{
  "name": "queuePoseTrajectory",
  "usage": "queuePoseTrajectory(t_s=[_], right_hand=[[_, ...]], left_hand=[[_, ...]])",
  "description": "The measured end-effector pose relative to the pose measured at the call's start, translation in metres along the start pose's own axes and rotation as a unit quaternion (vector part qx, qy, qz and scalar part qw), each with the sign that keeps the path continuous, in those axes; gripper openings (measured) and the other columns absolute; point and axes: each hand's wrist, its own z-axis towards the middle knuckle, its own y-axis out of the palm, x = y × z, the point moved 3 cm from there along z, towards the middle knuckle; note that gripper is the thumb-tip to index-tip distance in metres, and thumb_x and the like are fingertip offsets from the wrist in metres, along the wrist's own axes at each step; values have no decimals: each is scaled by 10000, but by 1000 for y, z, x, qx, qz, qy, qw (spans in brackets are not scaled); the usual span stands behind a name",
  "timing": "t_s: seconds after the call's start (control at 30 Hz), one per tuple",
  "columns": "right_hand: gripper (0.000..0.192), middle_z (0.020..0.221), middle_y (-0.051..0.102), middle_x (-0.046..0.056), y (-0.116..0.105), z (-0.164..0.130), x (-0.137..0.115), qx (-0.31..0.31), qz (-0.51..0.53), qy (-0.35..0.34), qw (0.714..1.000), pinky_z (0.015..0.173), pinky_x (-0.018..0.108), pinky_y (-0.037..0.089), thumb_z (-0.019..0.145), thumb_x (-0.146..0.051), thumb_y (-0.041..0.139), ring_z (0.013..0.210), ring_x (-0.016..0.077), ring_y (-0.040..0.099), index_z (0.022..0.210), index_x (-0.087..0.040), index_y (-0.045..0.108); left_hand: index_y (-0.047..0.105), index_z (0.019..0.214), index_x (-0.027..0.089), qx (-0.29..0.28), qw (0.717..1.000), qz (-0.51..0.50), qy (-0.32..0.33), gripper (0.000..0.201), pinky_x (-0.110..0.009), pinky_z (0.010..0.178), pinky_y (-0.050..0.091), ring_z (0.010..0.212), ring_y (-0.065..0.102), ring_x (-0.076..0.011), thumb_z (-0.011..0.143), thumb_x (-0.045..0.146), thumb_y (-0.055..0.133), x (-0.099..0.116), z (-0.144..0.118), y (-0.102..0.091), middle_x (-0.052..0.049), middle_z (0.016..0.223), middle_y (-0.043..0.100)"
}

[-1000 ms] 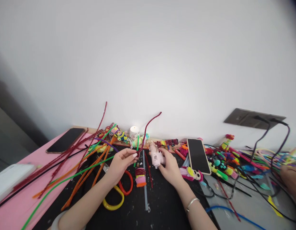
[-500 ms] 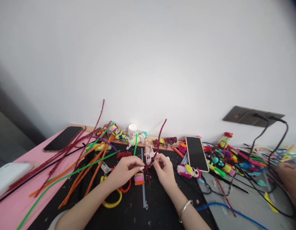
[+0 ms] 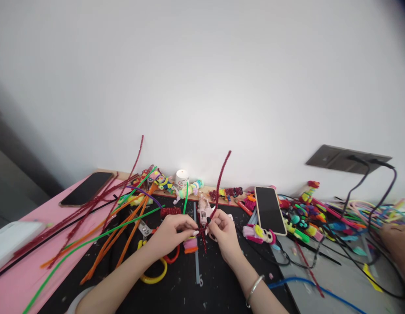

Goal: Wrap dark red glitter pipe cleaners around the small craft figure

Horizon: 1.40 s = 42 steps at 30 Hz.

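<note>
My left hand (image 3: 176, 231) is closed, thumb and fingertips pinching a dark red pipe cleaner (image 3: 222, 174) near its lower, knotted part. Opposite it, my right hand (image 3: 224, 233) pinches the same pipe cleaner, whose long free end rises above the fingers. Short red ends hang down between the two hands. Just behind my fingers is a pale pink plastic object (image 3: 203, 211), partly hidden. A small pink and orange pipe cleaner piece (image 3: 190, 246) lies below my left fingertips. Scissors (image 3: 156, 275) with yellow and red handles rest under my left forearm.
Loose orange pipe cleaners (image 3: 112, 242) and a dark phone (image 3: 87, 189) lie at left. To the right are a light-edged phone (image 3: 270, 210), a pipe cleaner doll (image 3: 259, 234), black cables and a colourful pile. Another person's hand (image 3: 397, 244) is at the right edge.
The free end of the red pipe cleaner has risen and shifted slightly right. My hands have moved little, with the left fingertips slightly lower.
</note>
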Motion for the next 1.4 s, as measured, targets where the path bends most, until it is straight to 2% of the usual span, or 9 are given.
queuePoseTrajectory(t_s=[0.13,0.33,0.47,0.6,0.87,1.03,1.3,1.4], right_hand=[[266,557,532,-59,1,0,0,-18,15,0,1000,393,192,236,793,-407,703,405,88,369,768,-240,499],[317,549,453,-89,0,2,-4,-2,2,-12,1000,382,193,242,760,-414,740,394,82,333,769,-248,470],[324,601,509,-61,-2,2,-9,14,-10,-32,999,388,196,296,739,-420,769,435,99,411,758,-239,500],[285,581,516,-50,-5,1,-12,25,-47,-38,998,381,202,291,746,-410,764,448,116,435,727,-226,547],[184,610,582,-8,-4,2,-12,30,-143,-77,986,518,249,423,751,-333,694,541,151,542,661,-209,593],[122,610,587,-12,-1,-2,-12,11,-194,-104,975,479,232,389,781,-275,625,504,136,507,686,-205,592],[166,568,495,-44,6,-8,-16,-38,-255,-172,951,482,234,338,851,-194,550,485,131,446,689,-220,522],[185,599,529,-25,7,-9,-16,-60,-299,-205,930,529,258,366,877,-169,512,535,152,487,700,-222,517]], left_hand=[[724,737,172,5,1000,-18,-9,55,-265,665,515,678,660,-175,747,221,701,0,1,-1,-20,724,734],[696,717,182,18,994,-101,-44,36,-276,695,553,684,683,-172,718,203,725,-2,2,-2,2,700,717],[693,718,183,36,987,-145,-57,71,-276,688,559,668,680,-164,687,197,756,-4,3,-4,5,685,724],[700,708,179,67,982,-166,-58,114,-260,671,547,637,668,-150,648,196,796,-5,5,-7,9,655,726],[714,716,178,117,968,-211,-65,191,-245,669,552,653,675,-144,604,227,861,-8,8,-11,6,674,743],[715,728,173,138,961,-227,-75,225,-279,694,582,662,683,-158,594,264,871,-8,6,-9,-2,684,742],[703,749,168,159,962,-208,-73,261,-318,732,589,686,688,-177,603,311,866,-4,4,-7,-10,691,729],[702,761,171,165,964,-196,-69,258,-332,743,591,691,690,-184,618,323,853,-2,2,-6,-13,708,731]])
